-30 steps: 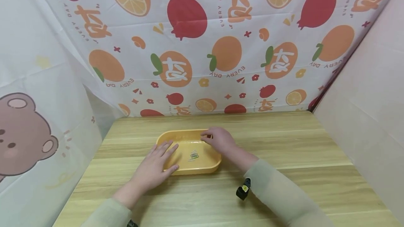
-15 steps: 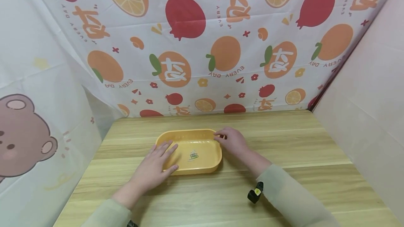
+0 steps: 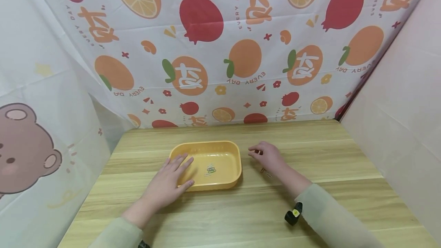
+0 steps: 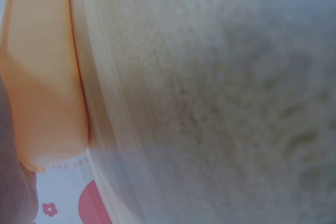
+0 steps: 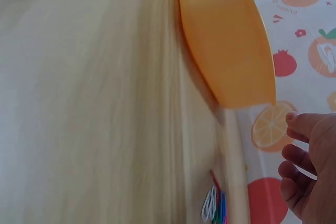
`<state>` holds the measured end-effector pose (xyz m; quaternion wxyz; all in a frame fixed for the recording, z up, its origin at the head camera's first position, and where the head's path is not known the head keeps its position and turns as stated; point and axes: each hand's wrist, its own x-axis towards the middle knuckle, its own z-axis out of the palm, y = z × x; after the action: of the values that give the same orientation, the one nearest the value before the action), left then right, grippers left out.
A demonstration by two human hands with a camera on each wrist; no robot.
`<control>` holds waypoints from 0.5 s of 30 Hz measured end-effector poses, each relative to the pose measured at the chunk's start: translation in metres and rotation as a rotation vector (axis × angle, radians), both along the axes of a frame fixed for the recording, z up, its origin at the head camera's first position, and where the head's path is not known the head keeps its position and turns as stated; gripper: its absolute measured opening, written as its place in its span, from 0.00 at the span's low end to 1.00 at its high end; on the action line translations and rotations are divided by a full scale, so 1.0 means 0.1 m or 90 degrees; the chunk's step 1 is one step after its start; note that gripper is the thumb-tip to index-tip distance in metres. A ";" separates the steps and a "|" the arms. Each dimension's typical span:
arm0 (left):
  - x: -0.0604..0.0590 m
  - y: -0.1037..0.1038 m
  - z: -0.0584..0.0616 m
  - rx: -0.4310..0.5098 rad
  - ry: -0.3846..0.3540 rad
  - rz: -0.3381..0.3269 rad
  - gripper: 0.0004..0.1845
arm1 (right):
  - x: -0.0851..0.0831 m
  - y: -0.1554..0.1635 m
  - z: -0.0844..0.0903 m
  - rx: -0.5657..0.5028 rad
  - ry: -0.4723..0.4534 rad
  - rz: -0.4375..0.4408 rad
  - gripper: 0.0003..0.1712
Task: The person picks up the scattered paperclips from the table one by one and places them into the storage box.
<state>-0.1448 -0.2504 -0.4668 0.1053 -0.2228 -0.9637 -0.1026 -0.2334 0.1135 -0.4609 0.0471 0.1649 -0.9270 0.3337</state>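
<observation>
A yellow rectangular tray [image 3: 216, 186] with rounded corners sits on the wooden table. Several small paper clips [image 3: 210, 170], green and pale ones among them, lie on its floor. My left hand [image 3: 169, 181] rests on the tray's left end, fingers spread over the rim. To the right of the tray, above the table, is my right hand [image 3: 270, 158], fingers loosely curled with nothing visible between them. Partly hidden beneath it in the head view, more paper clips [image 5: 214, 205] lie on the table, showing white, blue, green and red in the right wrist view.
The wooden table [image 3: 213, 221] meets a fruit-printed cloth [image 3: 220, 49] at its back edge. White cloth hangs on both sides, the left one printed with a bear [image 3: 25, 148]. A black wrist camera [image 3: 293, 213] sits at the right sleeve.
My right hand has moved right, from over the tray's right end to above the table beside it, and the loose clips there come into view. My left hand keeps its place on the tray.
</observation>
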 end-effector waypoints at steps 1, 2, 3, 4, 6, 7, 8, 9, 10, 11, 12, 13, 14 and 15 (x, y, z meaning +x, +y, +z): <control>0.00 0.00 0.00 0.001 0.001 -0.001 0.40 | 0.01 0.03 0.00 0.002 -0.003 -0.001 0.13; 0.00 0.00 0.00 0.000 0.002 -0.002 0.39 | 0.02 0.06 -0.01 0.006 -0.008 -0.004 0.13; 0.00 0.00 0.00 0.001 0.003 -0.003 0.39 | 0.03 0.09 -0.02 0.010 -0.011 -0.006 0.13; 0.00 0.00 0.00 0.000 0.004 -0.003 0.39 | 0.03 0.12 -0.03 0.014 -0.014 -0.009 0.13; 0.00 -0.01 0.00 -0.001 0.006 -0.004 0.40 | 0.05 0.19 -0.06 0.021 -0.017 -0.009 0.13; 0.00 -0.01 0.00 -0.001 0.006 -0.005 0.40 | 0.05 0.22 -0.07 0.022 -0.018 -0.009 0.13; 0.00 -0.01 0.00 -0.002 0.007 -0.005 0.40 | 0.06 0.25 -0.09 0.024 -0.019 -0.009 0.13; 0.00 -0.01 0.00 -0.002 0.007 -0.005 0.40 | 0.06 0.28 -0.11 0.023 -0.018 -0.008 0.13; 0.00 -0.01 0.00 -0.003 0.007 -0.005 0.40 | 0.07 0.31 -0.13 0.022 -0.021 -0.009 0.13; 0.00 -0.01 0.00 -0.003 0.006 -0.005 0.40 | 0.07 0.34 -0.14 0.021 -0.024 -0.009 0.13; 0.00 -0.01 0.00 -0.003 0.006 -0.005 0.40 | 0.08 0.38 -0.15 0.019 -0.027 -0.010 0.13; 0.00 -0.01 0.00 -0.003 0.005 -0.005 0.40 | 0.08 0.41 -0.17 0.018 -0.031 -0.012 0.13; 0.00 -0.01 0.00 -0.003 0.004 -0.005 0.40 | 0.09 0.43 -0.18 0.018 -0.035 -0.014 0.13; 0.00 -0.01 0.00 -0.003 0.003 -0.005 0.40 | 0.10 0.46 -0.19 0.018 -0.038 -0.016 0.13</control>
<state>-0.1449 -0.2514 -0.4670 0.1069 -0.2267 -0.9629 -0.1004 -0.2238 0.1598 -0.4798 0.0210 0.1437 -0.9346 0.3247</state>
